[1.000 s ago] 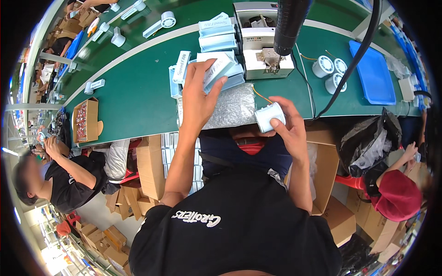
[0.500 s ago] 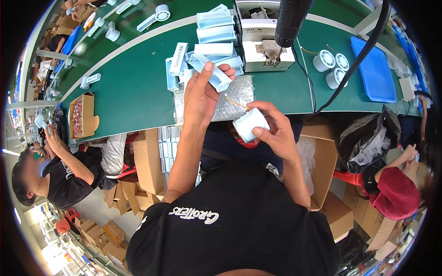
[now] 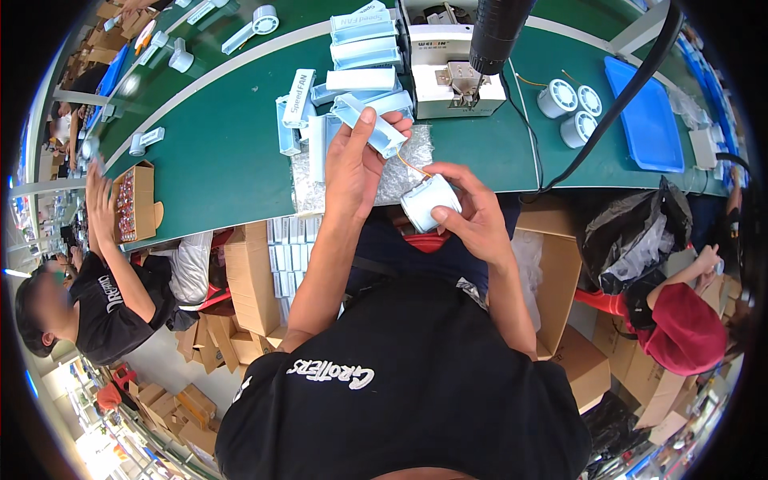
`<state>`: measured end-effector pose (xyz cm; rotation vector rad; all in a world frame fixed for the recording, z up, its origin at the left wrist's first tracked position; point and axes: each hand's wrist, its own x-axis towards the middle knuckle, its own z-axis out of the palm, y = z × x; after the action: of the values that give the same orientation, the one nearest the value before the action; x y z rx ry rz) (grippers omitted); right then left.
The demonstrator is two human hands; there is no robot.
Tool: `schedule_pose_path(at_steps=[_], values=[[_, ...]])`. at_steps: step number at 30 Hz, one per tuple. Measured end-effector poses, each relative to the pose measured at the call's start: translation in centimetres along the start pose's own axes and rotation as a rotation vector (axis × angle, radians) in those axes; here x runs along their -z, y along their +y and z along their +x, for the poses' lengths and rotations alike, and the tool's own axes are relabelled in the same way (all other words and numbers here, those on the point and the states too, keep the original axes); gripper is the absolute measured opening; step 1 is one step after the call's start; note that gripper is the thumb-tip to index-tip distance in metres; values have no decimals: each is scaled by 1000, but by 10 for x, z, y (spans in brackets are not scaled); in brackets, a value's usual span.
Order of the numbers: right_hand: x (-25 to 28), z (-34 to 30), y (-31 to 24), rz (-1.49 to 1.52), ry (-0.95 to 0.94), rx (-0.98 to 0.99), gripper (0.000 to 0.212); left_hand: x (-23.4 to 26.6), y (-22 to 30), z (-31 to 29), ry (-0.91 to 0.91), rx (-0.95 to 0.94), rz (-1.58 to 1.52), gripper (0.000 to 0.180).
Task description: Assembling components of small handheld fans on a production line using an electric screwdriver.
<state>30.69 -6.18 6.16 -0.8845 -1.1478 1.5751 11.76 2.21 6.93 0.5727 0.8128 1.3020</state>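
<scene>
My left hand (image 3: 358,156) is closed around a light blue, trough-shaped plastic handle shell (image 3: 370,128), tilted with its lower end toward the right. A round pale blue fan head (image 3: 430,203) is gripped in my right hand (image 3: 472,210), thumb across its side. A thin yellow-orange wire (image 3: 413,166) runs from the fan head up to the lower end of the shell; whether its tip sits inside cannot be made out. Both hands are above the table's near edge. Beyond my left hand, more handle shells (image 3: 362,53) are piled, some on bubble wrap (image 3: 308,182).
A white machine (image 3: 456,88) stands behind the hands, with a black electric screwdriver (image 3: 494,38) hanging over it. Several fan heads (image 3: 558,98) and a blue tray (image 3: 646,120) are at right. A black cable (image 3: 620,128) crosses there. A cardboard box (image 3: 136,204) sits left, near a co-worker.
The fan head's wire, loose before, now reaches the lower end of the handle shell. My hands have come closer together. At left, the co-worker's arm has moved toward the cardboard box.
</scene>
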Motion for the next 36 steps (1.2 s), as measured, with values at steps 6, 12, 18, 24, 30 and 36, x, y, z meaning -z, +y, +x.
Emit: schedule_pose_path(at_steps=[6,12,18,24,30,36], values=[[-1,-2,3,-62,-31,26,52,0,-7,1,-30,-21,51,44],[-1,3,2,95,28,-38,64,-7,-2,-5,-78,-129,127,43],[-15,30,15,-711,271,298,63,-16,2,-6,-208,-344,375,44],[-19,48,41,-924,465,432,74,-6,-21,-6,-289,-427,665,51],[11,34,-14,-367,324,293,50,-5,-29,-4,-277,-464,683,60],[12,70,-17,-517,203,264,45,-4,-33,-1,-281,-384,714,76]])
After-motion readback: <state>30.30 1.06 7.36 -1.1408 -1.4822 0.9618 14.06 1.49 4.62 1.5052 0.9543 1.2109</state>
